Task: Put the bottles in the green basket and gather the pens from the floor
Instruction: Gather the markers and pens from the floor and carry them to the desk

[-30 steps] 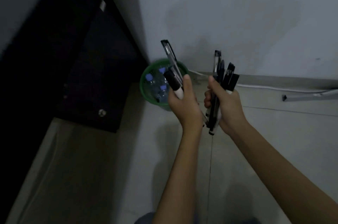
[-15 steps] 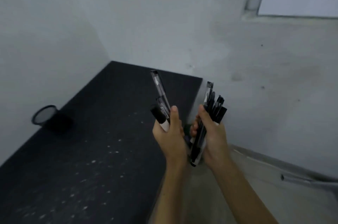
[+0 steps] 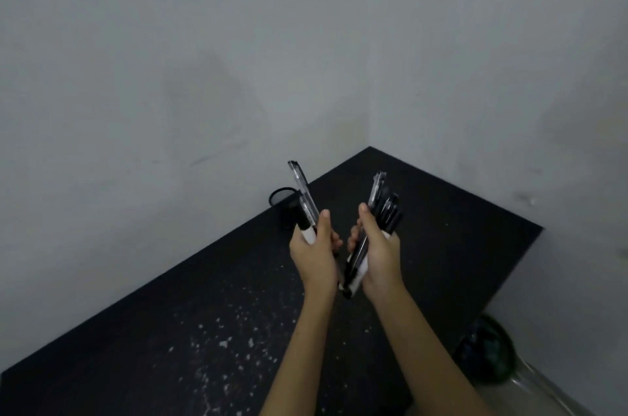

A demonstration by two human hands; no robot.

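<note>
Pens: gel pen and marker [image 3: 304,211] gripped in left hand [image 3: 314,254]; thicker bundle [image 3: 382,211] clenched in right hand [image 3: 380,257]. Gathering looks done. Likely next: mesh pen cup [image 3: 283,203] beyond left hand.

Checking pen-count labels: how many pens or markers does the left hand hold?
2, both in the left hand: a clear pen pointing up and a black-capped marker beside it. More may be hidden behind the palm.

A black speckled table [image 3: 210,330] fills the wall corner, with 1 mesh cup [image 3: 283,203] standing near its back edge.
</note>
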